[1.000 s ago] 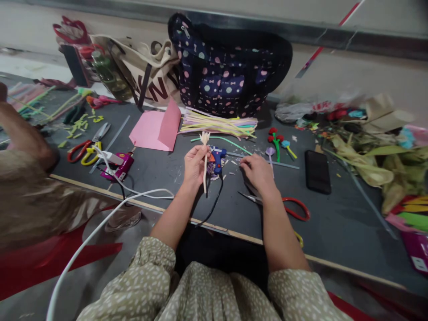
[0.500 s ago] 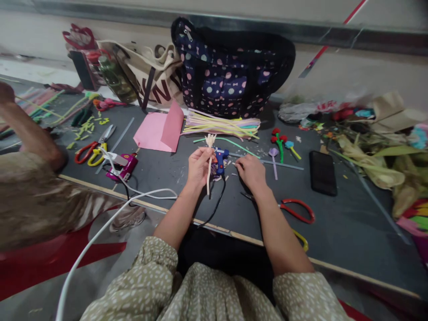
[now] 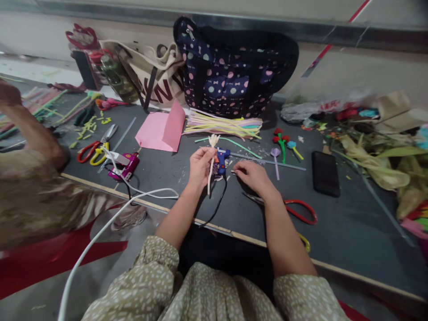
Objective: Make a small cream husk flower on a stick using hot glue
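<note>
Head view: left hand (image 3: 199, 167), grip clenched on a cream pipe-cleaner flower (image 3: 211, 166) held upright above the dark counter (image 3: 334, 223); right hand (image 3: 251, 174) lying fingers-down among scraps just beside the blue glue gun (image 3: 221, 159), grip state unclear; red-handled scissors (image 3: 294, 209) near the right wrist.

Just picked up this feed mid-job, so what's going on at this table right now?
A person is making craft flowers at a dark table. The left hand holds a cream flower stem upright. The right hand rests palm down on the table among small scraps, beside a blue glue gun. Red scissors lie by the right wrist. A straw bundle, pink paper, finished flowers and a phone lie further back. Another person's arm works at the left.
</note>
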### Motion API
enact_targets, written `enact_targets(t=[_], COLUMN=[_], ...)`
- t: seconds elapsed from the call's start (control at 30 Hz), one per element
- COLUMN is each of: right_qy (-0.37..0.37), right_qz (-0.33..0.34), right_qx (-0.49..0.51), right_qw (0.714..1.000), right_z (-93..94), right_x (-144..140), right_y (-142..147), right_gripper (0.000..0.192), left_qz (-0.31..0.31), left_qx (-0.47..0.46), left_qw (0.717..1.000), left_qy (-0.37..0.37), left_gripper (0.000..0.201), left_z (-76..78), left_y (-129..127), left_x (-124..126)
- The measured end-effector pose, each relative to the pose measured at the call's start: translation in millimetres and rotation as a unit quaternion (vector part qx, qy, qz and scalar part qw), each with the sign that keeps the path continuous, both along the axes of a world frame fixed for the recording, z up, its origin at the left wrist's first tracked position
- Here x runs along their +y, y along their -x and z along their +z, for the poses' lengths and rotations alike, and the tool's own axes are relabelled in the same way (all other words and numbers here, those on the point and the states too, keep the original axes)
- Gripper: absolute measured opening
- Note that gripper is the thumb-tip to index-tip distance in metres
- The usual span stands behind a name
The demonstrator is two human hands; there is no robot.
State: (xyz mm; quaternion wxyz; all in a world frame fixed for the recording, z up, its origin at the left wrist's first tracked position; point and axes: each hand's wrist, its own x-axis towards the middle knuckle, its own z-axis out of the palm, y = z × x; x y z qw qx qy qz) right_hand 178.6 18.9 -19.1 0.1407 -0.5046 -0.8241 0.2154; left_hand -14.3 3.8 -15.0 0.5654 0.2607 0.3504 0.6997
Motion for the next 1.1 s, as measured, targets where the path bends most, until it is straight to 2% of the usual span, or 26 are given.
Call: enact_targets(t=[0.1, 0.23, 0.4, 0.77, 0.93, 1.1], right_qy=[-0.008, -0.048, -0.014, 0.012, 0.032, 0.051], right_qz=[0.0, -0.063, -0.083, -0.158, -0.166, -0.169], right_qx=[-0.002, 0.057, 0.117, -0.014, -0.016, 0.023], right_qw=[1.0, 0.995, 0.99, 0.987, 0.985, 0.984], right_z=[4.7, 7.7, 3.3, -3.6, -9.3, -10.0], right_x=[-1.7, -6.5, -13.7, -14.2, -10.9, -6.9], right_y=[-0.4, 10.5, 35.0, 60.8, 63.5, 62.8], right_gripper=[0.016, 0.022, 0.022, 0.031, 0.038, 0.03], left_qz=[0.003, 0.02, 0.038, 0.086, 0.105, 0.122], left_qx=[0.009, 0.023, 0.062, 0.144, 0.181, 0.219], left_qw=[1.0, 1.0, 0.997, 0.985, 0.977, 0.967], left_qy=[0.005, 0.006, -0.004, -0.043, -0.044, -0.043], left_gripper=[0.025, 0.024, 0.023, 0.02, 0.02, 0.017], left_z=[-0.4, -0.9, -1.9, 1.5, -0.3, -3.9], left_y=[-0.8, -2.8, -3.6, -7.3, -6.5, -5.8], left_x=[0.2, -0.9, -2.3, -4.4, -3.9, -3.4])
